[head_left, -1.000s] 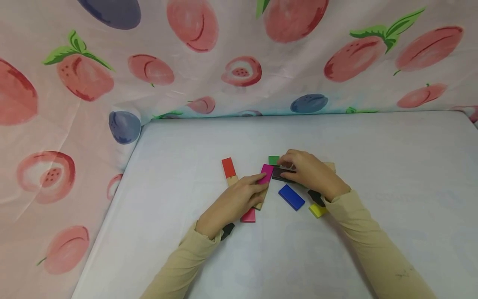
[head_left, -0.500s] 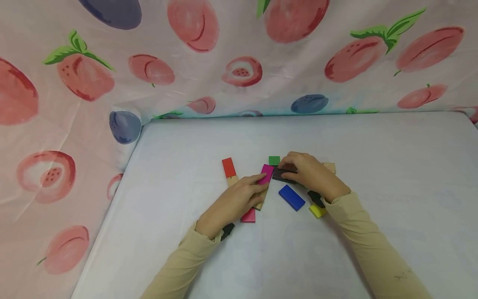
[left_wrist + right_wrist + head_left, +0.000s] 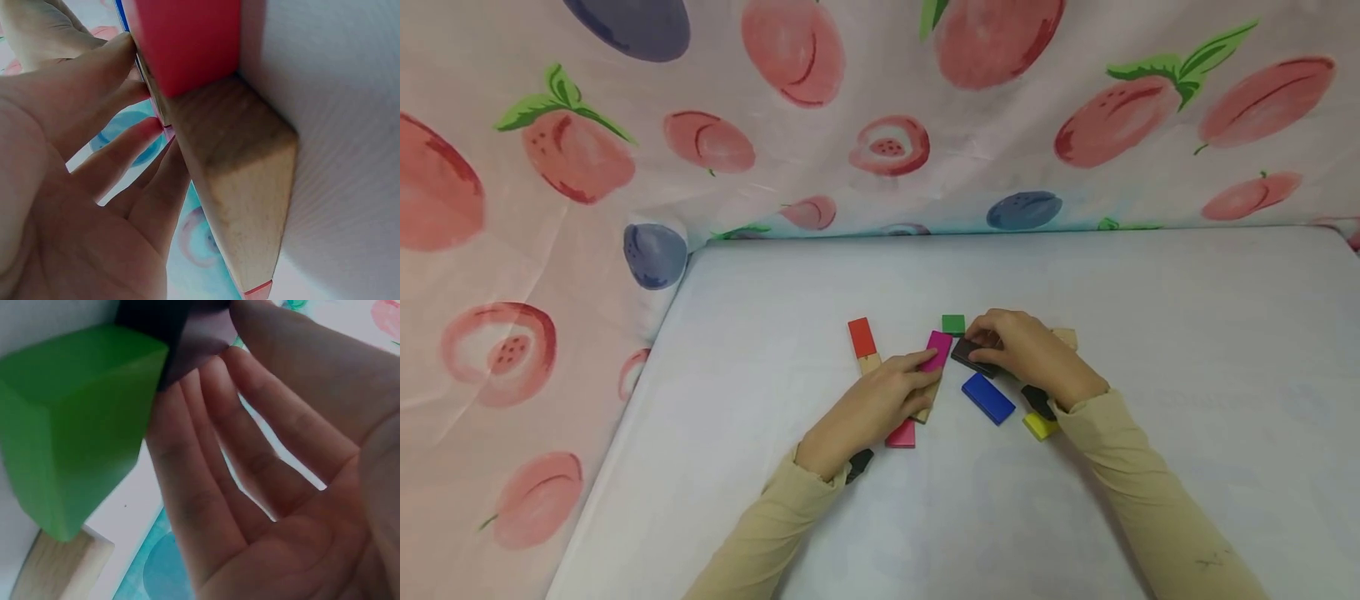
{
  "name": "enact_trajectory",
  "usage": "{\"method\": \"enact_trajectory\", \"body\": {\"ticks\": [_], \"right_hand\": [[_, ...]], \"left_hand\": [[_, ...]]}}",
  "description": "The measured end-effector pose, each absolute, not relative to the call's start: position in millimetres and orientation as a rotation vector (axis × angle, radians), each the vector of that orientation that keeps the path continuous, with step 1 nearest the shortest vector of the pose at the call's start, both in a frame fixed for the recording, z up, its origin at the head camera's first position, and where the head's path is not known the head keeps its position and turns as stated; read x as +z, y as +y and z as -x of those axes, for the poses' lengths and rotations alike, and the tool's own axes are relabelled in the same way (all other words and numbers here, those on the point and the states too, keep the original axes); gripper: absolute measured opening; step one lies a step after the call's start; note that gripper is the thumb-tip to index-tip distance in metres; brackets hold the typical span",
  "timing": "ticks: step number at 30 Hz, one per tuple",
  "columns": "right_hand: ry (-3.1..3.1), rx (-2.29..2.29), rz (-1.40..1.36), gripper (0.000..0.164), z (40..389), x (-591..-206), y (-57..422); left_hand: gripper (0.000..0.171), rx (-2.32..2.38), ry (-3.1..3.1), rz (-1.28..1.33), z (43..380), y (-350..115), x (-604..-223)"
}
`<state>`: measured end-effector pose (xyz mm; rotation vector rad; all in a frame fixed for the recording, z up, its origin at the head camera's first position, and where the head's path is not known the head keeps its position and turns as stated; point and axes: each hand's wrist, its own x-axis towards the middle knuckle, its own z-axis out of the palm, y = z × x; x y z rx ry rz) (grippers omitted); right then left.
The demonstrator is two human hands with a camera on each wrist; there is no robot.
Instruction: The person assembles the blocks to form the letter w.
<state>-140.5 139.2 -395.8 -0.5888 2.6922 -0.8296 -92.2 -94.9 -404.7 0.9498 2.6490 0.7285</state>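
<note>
My left hand [image 3: 880, 400] lies over a magenta block [image 3: 936, 348], its fairly straight fingers resting across it and a bare wooden block [image 3: 925, 404] alongside. In the left wrist view, the thumb and fingertips of that hand [image 3: 94, 187] meet the blocks' edge. My right hand [image 3: 1018, 346] pinches a black block [image 3: 967, 353] between thumb and fingers, just right of the magenta one. The right wrist view shows these fingers [image 3: 187, 462] at the black block [image 3: 150, 325], with a green block [image 3: 94, 425] close by. The palms hide some pieces.
Around the hands lie a red block [image 3: 862, 337] against wood [image 3: 869, 363], a pink block [image 3: 900, 434], a blue block [image 3: 988, 398], a yellow block [image 3: 1040, 426] and a small green block [image 3: 953, 324]. A fruit-print curtain [image 3: 820, 150] borders the white table [image 3: 760, 292].
The black block has turned clockwise in my right hand, its right end swinging toward me, and has shifted slightly right. My left hand stays on the magenta block.
</note>
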Motion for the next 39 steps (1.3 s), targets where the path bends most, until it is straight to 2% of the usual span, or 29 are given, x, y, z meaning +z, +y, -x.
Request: {"method": "enact_trajectory", "body": {"ticks": [39], "right_hand": [[2.72, -0.791, 0.505, 0.027, 136.8, -393.7, 137.2]], "left_hand": [[0.042, 0.75, 2.644, -0.966, 91.9, -95.8, -404.9]]}}
